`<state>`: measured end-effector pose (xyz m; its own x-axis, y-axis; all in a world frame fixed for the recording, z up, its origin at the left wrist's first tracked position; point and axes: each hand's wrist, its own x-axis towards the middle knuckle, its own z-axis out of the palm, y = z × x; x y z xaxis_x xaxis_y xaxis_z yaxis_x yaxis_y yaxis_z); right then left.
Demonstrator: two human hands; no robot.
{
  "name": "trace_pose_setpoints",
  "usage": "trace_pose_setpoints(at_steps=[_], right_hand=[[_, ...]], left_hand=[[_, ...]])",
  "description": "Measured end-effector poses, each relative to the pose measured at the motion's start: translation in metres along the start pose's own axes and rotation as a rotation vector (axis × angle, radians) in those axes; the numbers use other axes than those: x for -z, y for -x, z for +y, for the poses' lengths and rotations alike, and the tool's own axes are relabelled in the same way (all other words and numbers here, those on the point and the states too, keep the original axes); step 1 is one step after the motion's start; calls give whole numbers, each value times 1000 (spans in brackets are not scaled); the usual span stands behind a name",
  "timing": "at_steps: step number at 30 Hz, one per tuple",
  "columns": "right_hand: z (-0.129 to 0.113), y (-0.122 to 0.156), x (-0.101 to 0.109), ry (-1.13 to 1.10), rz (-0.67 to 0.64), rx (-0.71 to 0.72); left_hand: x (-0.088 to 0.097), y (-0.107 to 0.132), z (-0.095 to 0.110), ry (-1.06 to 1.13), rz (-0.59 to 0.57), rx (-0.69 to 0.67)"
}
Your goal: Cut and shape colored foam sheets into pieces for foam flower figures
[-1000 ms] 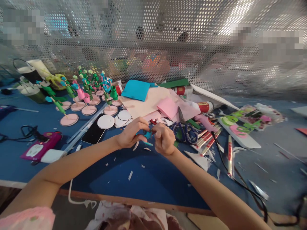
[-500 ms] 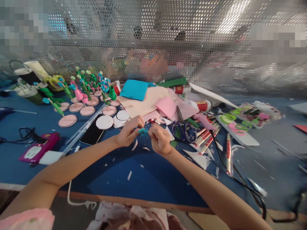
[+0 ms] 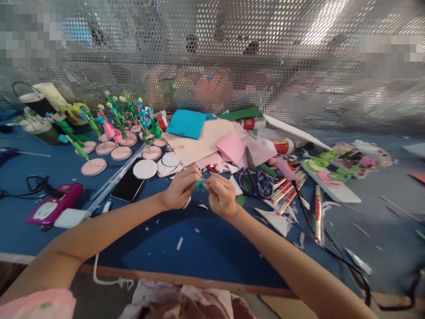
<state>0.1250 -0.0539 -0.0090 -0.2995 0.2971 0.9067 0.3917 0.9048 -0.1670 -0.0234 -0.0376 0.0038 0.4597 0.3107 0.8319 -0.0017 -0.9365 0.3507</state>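
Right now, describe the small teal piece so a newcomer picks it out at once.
Over the blue table, find the left hand and right hand, close together. The small teal piece is pinched between them. Unlike the big, flat blue sheet beyond it, it is tiny and held.

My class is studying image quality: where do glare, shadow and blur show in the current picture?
Head view: bright glare streaks the perforated screen, upper right. Head view: soft shadow darkens the table below the left hand and right hand. Head view: the side edges look smeared; pixel blocks cover patches near upper corners. Head view: the blue piece between them lacks clear detail.
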Motion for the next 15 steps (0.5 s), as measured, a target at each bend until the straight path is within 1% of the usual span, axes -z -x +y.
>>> trace_pose_setpoints(at_steps=[6,11,15], right_hand=[[-4,2,-3,-20,19,-25],[-8,1,-6,40,48,-3],[-2,4,-7,119,50,0]], left_hand=[[-1,2,-1,5,25,-4],[-4,4,-1,36,45,15],[-4,5,-4,39,50,53]])
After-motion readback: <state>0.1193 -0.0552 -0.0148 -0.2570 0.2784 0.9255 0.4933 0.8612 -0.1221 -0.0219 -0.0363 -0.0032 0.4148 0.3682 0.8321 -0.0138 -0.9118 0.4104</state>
